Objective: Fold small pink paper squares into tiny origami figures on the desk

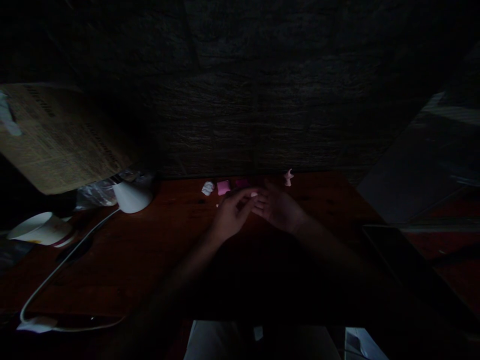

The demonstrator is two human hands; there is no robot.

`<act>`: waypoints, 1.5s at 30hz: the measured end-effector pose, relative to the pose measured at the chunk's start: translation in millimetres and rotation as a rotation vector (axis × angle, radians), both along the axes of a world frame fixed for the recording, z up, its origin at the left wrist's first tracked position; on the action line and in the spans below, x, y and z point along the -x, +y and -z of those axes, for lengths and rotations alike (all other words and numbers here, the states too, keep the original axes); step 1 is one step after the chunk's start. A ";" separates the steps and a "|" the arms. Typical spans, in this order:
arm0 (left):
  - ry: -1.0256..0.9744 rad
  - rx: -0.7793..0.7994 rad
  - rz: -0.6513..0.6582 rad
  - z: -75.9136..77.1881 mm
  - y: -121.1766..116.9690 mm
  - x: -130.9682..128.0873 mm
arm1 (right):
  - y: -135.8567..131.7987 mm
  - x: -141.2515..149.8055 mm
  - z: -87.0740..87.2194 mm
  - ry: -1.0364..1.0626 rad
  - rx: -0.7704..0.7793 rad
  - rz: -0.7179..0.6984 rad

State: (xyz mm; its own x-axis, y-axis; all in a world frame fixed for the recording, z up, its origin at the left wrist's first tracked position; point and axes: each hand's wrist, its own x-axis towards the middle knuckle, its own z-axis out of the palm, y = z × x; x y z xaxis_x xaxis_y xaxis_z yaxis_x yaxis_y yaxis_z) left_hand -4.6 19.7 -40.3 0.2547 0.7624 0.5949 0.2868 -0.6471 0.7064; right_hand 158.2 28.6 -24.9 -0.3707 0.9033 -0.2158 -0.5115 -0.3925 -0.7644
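Note:
Over the wooden table, both of my hands meet near its back edge in dim light. My left hand (231, 214) has its thumb and fingers drawn together at a small pale lump (254, 194), which looks like modelling clay. Palm turned up, my right hand (282, 209) lies against the left fingertips, its fingers stretched toward the lump. Behind the hands sit a crumpled white lump (207, 188), a pink square block (223, 187) and a dark magenta piece (242, 183). A pale pink pointed figure (288, 177) stands to the right.
On the left are a paper cup (39, 229), a white cone-shaped lamp base (131, 196) with a white cable (71, 255), and a printed brown paper sheet (56, 135). A dark flat device (405, 255) lies right. A dark textured wall (255, 110) rises behind the table (150, 260).

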 end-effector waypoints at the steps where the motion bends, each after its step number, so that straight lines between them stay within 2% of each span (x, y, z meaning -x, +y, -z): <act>1: 0.013 -0.003 0.002 1.9 0.1 -0.3 | 0.0 -1.0 0.0 0.006 -0.003 0.004; 8: -0.008 -0.061 0.013 5.0 4.7 0.6 | -1.3 -5.1 -1.2 0.014 -0.029 0.029; 15: -0.013 -0.136 -0.054 -9.4 -7.4 -1.1 | -1.2 -3.4 0.2 -0.048 -0.081 -0.035; 20: -0.086 0.029 0.020 -15.5 -9.0 -1.9 | -3.4 0.0 0.5 -0.089 -0.021 -0.041; 24: -0.192 0.151 -0.004 -12.9 -0.2 -0.4 | -2.0 -0.4 3.0 -0.212 -0.057 0.055; 28: -0.293 0.186 0.036 -9.4 6.1 1.4 | -2.1 -0.6 5.2 -0.200 -0.123 0.124; 33: -0.261 0.198 0.112 -5.2 5.6 0.8 | -4.3 1.9 5.5 -0.214 -0.143 0.135; 38: -0.266 0.125 0.038 -6.4 2.9 -0.1 | -6.4 -1.7 0.5 -0.231 -0.236 0.144; 43: -0.164 -0.075 -0.022 -12.2 -1.0 0.2 | -11.0 -7.0 -7.8 -0.202 -0.305 0.038; 45: -0.149 -0.110 -0.045 -13.4 -2.3 1.0 | -12.2 -8.0 -9.7 -0.179 -0.303 0.003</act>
State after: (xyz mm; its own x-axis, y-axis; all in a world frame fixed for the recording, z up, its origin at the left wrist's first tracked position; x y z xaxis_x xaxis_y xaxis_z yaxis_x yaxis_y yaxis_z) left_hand -5.6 17.4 -27.0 0.1245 0.6994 0.7038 0.2150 -0.7115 0.6690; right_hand 166.1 16.4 -15.1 -0.3480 0.9375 0.0006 -0.3596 -0.1329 -0.9236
